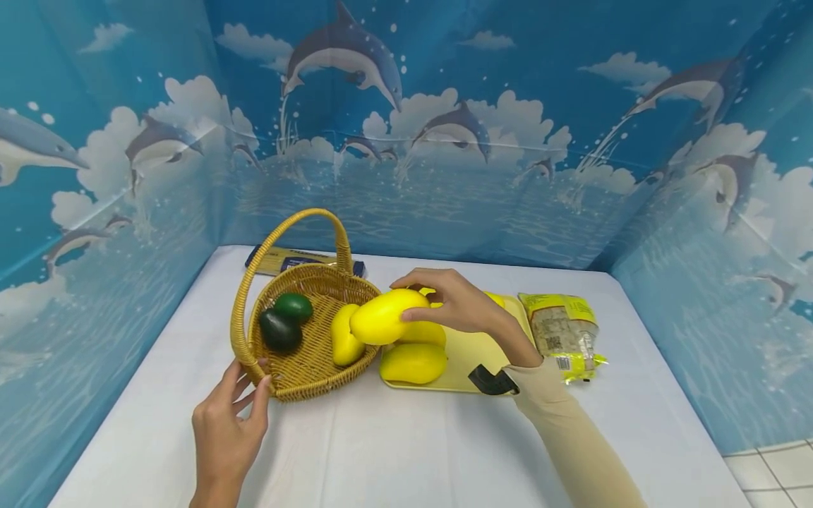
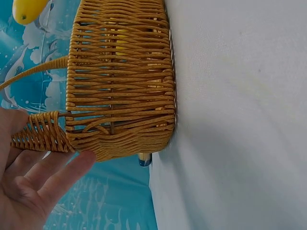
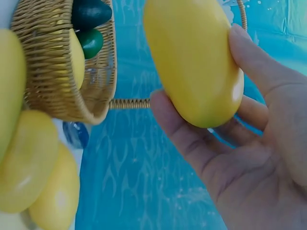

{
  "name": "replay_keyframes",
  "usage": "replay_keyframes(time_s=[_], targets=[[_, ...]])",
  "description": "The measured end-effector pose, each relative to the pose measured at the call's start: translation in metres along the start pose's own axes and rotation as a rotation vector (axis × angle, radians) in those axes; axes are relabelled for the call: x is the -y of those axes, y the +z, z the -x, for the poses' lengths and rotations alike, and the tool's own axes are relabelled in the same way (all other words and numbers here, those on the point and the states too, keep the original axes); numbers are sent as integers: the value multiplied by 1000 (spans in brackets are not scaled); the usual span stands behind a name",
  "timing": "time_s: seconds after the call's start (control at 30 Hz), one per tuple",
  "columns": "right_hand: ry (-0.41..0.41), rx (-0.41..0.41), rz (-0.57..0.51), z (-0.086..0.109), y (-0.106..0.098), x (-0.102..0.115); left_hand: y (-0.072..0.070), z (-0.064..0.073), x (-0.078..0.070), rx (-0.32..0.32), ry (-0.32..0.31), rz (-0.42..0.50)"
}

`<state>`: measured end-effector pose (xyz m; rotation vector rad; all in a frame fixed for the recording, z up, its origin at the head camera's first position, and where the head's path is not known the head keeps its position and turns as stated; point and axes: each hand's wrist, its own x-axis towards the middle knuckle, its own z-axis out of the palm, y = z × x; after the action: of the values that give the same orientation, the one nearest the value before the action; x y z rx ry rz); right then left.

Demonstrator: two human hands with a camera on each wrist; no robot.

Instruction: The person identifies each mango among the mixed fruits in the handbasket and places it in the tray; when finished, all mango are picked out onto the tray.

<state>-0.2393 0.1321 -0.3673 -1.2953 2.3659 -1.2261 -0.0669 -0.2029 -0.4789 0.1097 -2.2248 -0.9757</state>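
Note:
My right hand (image 1: 447, 300) grips a yellow mango (image 1: 384, 317) between thumb and fingers, raised over the right rim of a wicker basket (image 1: 311, 391). The right wrist view shows the same mango (image 3: 194, 62) in the fingers. With my left hand (image 1: 229, 423) I hold the basket at the near foot of its arched handle (image 1: 240, 310). Inside lie another mango (image 1: 345, 346), a dark avocado (image 1: 279, 333) and a greener one (image 1: 293, 307). More mangoes (image 1: 413, 364) rest on a pale yellow tray (image 1: 470, 360), partly hidden by my right hand.
Behind the basket lies a long pack of what looks like pasta (image 1: 273, 261). A yellow-and-clear plastic bag (image 1: 562, 331) sits to the right of the tray. A dolphin-print curtain (image 1: 413, 204) borders the white tabletop (image 1: 381, 451) at the back and sides.

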Motion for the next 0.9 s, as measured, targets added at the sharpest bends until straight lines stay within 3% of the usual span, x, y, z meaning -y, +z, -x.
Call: replay_keyframes(time_s=[0.3,0.57,0.9], targets=[[60,-143,79,47,0,-15,0,1,0,-13,18,21],[107,-314,86,82,-2,-34,0,0,1,-21,52,24],[285,-378,139,105,-3,-54,-1,-1,0,-11,45,31]])
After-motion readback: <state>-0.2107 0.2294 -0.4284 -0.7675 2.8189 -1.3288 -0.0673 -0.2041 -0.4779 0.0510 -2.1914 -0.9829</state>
